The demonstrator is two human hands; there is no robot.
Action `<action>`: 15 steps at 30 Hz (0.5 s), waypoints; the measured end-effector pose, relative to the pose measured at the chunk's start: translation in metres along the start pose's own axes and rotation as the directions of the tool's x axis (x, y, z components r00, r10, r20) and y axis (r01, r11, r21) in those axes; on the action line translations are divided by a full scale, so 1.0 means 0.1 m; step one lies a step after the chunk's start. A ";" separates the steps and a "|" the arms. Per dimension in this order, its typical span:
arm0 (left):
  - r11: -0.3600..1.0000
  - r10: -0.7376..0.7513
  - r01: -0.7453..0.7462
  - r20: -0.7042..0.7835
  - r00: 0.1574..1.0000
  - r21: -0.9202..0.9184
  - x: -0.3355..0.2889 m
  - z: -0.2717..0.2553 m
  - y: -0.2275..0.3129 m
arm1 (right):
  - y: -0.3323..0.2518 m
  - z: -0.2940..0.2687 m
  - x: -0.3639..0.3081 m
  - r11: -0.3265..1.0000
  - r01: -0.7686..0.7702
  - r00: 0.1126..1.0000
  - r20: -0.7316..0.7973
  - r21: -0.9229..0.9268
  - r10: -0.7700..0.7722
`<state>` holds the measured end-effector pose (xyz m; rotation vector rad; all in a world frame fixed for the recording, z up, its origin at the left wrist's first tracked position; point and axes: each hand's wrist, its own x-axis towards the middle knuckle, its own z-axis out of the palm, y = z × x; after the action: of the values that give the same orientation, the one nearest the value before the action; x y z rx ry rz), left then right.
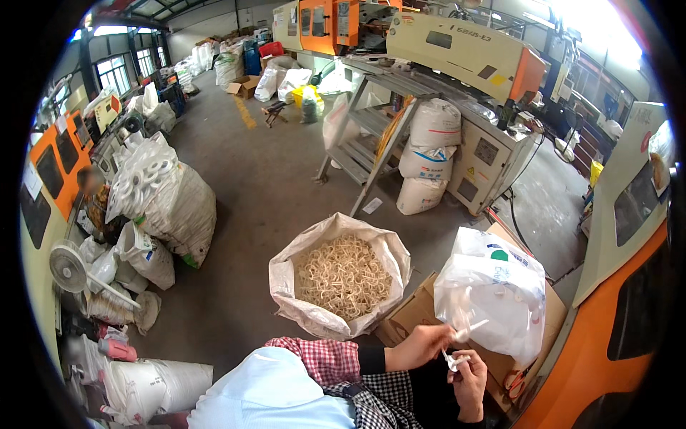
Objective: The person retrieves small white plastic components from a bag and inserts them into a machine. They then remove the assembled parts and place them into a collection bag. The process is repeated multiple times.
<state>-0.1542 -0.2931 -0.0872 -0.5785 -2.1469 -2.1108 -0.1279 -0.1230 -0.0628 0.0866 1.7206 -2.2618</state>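
Observation:
My left hand (421, 347), reaching in from a red checked sleeve with a dark cuff, has its fingers pinched on a thin white plastic piece (468, 330). Just below it, my right hand (469, 390) is closed on a small white plastic part (455, 360); its exact shape is hard to make out. Both hands are close together at the near edge of a white plastic bag (500, 286), which rests on a cardboard box (409, 318). Scissors with orange handles (514, 384) lie beside my right hand.
Ahead stands an open woven sack (280, 275) full of small cream hook-shaped parts (343, 277). Stacked white sacks (429, 161) stand by metal steps (361, 168). Left are a bulging sack (189, 214), a fan (68, 268) and another person (94, 204). An orange machine (607, 365) borders the right.

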 end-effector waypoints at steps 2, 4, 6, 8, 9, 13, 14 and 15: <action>0.862 -0.357 0.328 -0.003 0.934 -0.387 0.09 -0.03 -0.04 | 0.00 -0.04 0.03 0.999 0.034 0.998 -0.054 -0.025 -0.035; 0.894 -0.389 0.355 -0.081 0.918 -0.272 0.10 -0.08 -0.03 | -0.07 -0.19 0.17 0.993 0.087 0.981 -0.165 -0.083 -0.100; 0.934 -0.283 0.253 -0.090 0.955 -0.254 0.10 -0.04 -0.17 | -0.12 -0.41 0.51 0.976 0.217 0.918 -0.340 0.002 -0.204; 0.948 -0.252 0.237 -0.043 0.967 -0.213 0.10 -0.01 -0.21 | -0.09 -0.77 0.98 0.943 0.290 0.853 -0.403 -0.162 -0.332; 0.947 -0.272 0.266 -0.004 0.962 -0.181 0.12 -0.02 -0.20 | -0.24 -0.70 1.10 0.936 0.265 0.837 -0.427 -0.233 -0.343; 0.997 -0.072 0.071 0.140 0.988 0.015 0.14 -0.09 -0.13 | -0.45 -0.56 0.96 0.701 0.151 0.953 -0.085 -0.697 -0.290; 0.999 0.015 -0.009 0.166 0.986 -0.035 0.12 -0.09 -0.20 | -0.47 -0.32 0.81 0.782 0.254 0.953 0.009 -0.569 -0.302; 1.000 0.005 0.000 0.216 0.976 -0.022 0.09 -0.09 -0.22 | -0.46 -0.09 0.65 0.843 0.339 0.939 0.095 -0.418 -0.330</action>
<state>-0.1715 -0.2997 -0.1049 -0.8492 -2.2302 -2.1637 -0.2039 -0.1165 -0.0367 -0.3585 2.3325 -2.0189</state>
